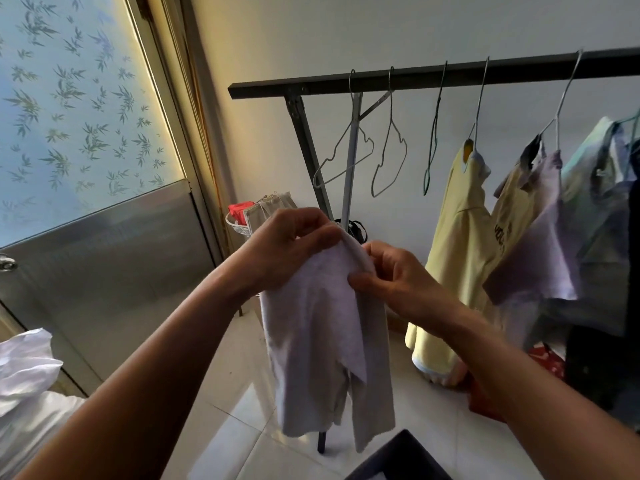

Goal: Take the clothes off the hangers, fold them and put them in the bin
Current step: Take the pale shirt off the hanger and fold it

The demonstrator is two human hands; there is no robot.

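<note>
A pale grey-lilac garment (325,344) hangs down in mid-air in front of me, off any hanger. My left hand (287,247) grips its top edge from the left, and my right hand (398,278) pinches the same edge from the right. Behind, a black clothes rail (433,76) carries three bare wire hangers (388,157). Further right on the rail hang a yellow top (460,237), a lilac and cream shirt (533,237) and a light blue garment (595,202). The dark corner of a bin (398,459) shows at the bottom edge.
A frosted glass door with a metal lower panel (104,254) stands at the left. White cloth (27,382) lies at the lower left. A small wire basket with red and beige items (256,213) sits behind my hands. The floor is pale tile (235,393).
</note>
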